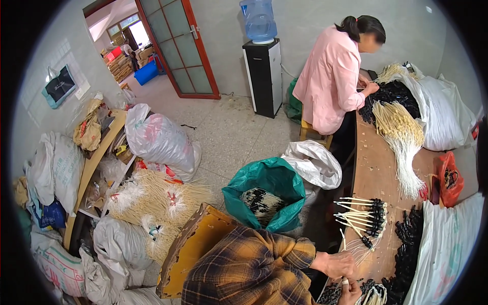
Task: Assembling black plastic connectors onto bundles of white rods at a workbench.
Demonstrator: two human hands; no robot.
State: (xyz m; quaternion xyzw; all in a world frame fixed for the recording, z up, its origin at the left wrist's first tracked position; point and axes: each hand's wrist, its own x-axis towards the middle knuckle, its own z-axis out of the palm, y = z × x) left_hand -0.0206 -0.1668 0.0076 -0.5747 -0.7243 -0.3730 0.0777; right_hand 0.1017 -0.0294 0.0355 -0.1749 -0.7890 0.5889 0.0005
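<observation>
My left hand point(335, 264), in a plaid sleeve, is closed at the table's near edge. A pale sleeved wire point(343, 238) with a white tip sticks up from its fingers. Just below it, my right hand point(349, 293) is closed too, its fingertips close to the left hand. Something white point(345, 280) shows at its fingertips; whether that is tape or a part is unclear. Thin white wires point(362, 251) trail beside the left hand. Above lies a row of pale sleeved wires point(353, 216) with black connector pieces point(378, 216) on their ends.
Black parts point(409, 234) line the table point(376, 152) beside a white sack point(447, 249). A large wire bundle point(399, 127) lies farther up, where a co-worker in pink point(330, 76) handles small pieces. A green bag point(236, 188) stands on the floor near a yellow chair point(203, 239).
</observation>
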